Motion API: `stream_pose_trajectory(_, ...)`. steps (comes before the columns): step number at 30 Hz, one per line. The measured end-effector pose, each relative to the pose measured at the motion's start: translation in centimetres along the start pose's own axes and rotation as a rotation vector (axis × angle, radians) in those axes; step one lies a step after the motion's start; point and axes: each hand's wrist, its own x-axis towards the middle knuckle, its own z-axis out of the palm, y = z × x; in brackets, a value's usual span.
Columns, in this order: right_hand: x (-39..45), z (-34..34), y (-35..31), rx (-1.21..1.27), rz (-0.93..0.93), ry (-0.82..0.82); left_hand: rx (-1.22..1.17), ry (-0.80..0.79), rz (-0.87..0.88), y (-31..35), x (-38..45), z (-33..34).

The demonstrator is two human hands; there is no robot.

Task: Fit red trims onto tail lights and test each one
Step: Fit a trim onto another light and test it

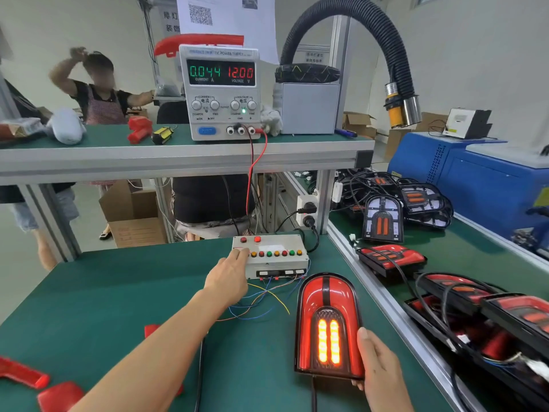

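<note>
Your left hand [230, 276] reaches far across the green desk [98, 295], its fingers extended and pressed on the left end of the test box [271, 255], right beside its row of coloured buttons. Your right hand [378, 362] grips the near right edge of the tail light [328, 325], thumb lying on its red face and fingers curled underneath. That tail light lies flat on the desk just near of the test box, with its red trim fitted and two orange bars glowing in the dark centre panel. Thin coloured wires [261, 301] run from the box's near side across the desk between your hands. Loose red trims [32, 379] lie at the near left corner. On the shelf above, the power supply [221, 92] reads 0.044 and 12.00. To the right, past the aluminium rail, more tail lights [392, 257] are piled with black cables.
</note>
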Motion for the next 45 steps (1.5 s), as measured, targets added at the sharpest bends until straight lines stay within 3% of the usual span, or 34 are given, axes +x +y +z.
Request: stream_pose_trajectory(45, 0.0, -0.1, 0.0, -0.026, -0.015, 0.013, 0.082, -0.107, -0.074, 1.5, 1.3, -0.5)
